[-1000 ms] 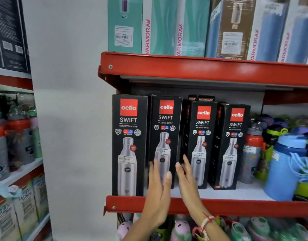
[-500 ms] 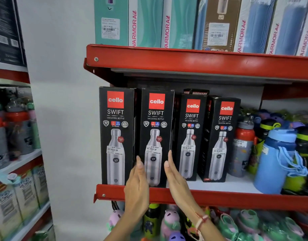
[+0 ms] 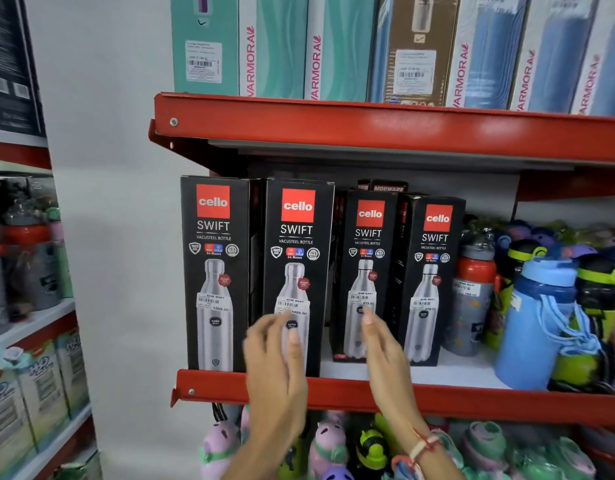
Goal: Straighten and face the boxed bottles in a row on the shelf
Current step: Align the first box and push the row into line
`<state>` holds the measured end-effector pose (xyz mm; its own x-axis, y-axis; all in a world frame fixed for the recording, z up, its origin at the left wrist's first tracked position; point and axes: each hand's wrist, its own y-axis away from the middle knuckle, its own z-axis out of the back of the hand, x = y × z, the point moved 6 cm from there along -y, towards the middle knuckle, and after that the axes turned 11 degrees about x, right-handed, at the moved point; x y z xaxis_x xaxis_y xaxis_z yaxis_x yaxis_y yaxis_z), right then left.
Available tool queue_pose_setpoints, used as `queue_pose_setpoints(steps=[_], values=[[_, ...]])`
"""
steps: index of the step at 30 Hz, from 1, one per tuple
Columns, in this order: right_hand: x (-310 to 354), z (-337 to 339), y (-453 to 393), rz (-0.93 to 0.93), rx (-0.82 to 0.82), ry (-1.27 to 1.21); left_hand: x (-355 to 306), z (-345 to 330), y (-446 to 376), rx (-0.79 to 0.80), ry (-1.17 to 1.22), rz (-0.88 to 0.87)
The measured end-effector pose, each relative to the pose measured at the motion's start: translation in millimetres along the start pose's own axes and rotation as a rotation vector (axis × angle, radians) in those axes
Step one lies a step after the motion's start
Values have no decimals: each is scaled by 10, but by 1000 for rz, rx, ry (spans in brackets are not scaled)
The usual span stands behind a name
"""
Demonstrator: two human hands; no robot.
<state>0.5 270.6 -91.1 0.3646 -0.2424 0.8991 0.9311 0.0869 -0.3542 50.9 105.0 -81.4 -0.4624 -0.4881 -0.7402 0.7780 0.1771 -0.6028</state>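
Observation:
Several black Cello Swift bottle boxes stand on the red-edged shelf (image 3: 472,398). The leftmost box (image 3: 214,271) and the second box (image 3: 297,261) sit forward at the shelf's front edge. The third box (image 3: 366,268) and the fourth box (image 3: 432,282) stand further back, the fourth turned slightly. My left hand (image 3: 276,368) hovers in front of the second box's lower part, fingers spread. My right hand (image 3: 385,355) reaches toward the third box, fingertips at its lower front; whether they touch it I cannot tell. Neither hand holds anything.
Loose bottles crowd the shelf to the right: a grey and red one (image 3: 472,292) and a blue one (image 3: 538,323). Tall Varmora boxes (image 3: 275,46) fill the shelf above. Children's bottles (image 3: 328,445) sit below. Another rack (image 3: 29,306) stands at the left.
Both hands have come away from the second box's sides. The right hand has moved right toward the third box, the left hand has opened in front of the second box.

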Motion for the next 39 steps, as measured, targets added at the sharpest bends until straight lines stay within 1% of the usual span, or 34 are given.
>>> queue_pose_setpoints(steps=[1,2,4,5,7,10,15,19,25,28,30,31,33,34,35,36,37,39], values=[[-50,95,-38,-16,-35,-2,-53,-138,-5,59,48,-19],[-108,166,-75,-44,-47,4,-100,-311,-7,152,96,-14],[-232,227,-152,-120,-8,7,-122,-689,-25,349,158,50],[-271,226,-185,-151,25,4,-105,-847,-59,414,177,95],[-303,207,-239,-185,83,16,-27,-1045,-169,471,196,193],[-286,188,-288,-191,150,39,106,-1145,-314,513,202,313],[-327,242,-204,-173,211,136,120,-1049,-188,489,143,277],[-334,303,-6,-144,214,131,93,-940,-13,459,143,268],[-215,336,216,-111,252,202,77,-804,107,429,128,252],[-248,366,231,-93,245,213,53,-785,119,420,77,219],[-286,418,209,-71,243,168,2,-768,131,361,3,206],[-287,466,188,-54,230,142,-52,-748,132,303,-34,178],[-259,644,129,-8,130,104,-210,-724,104,169,-47,58],[-246,764,89,16,53,90,-287,-762,74,142,-15,2],[-262,889,32,27,-21,81,-350,-839,38,154,31,-35],[-283,999,-31,29,-77,71,-402,-958,2,203,79,-57],[-319,1091,-107,22,-112,57,-455,-1111,-26,282,125,-68],[-398,1203,-241,-1,-114,32,-537,-1472,-46,474,171,-38]])
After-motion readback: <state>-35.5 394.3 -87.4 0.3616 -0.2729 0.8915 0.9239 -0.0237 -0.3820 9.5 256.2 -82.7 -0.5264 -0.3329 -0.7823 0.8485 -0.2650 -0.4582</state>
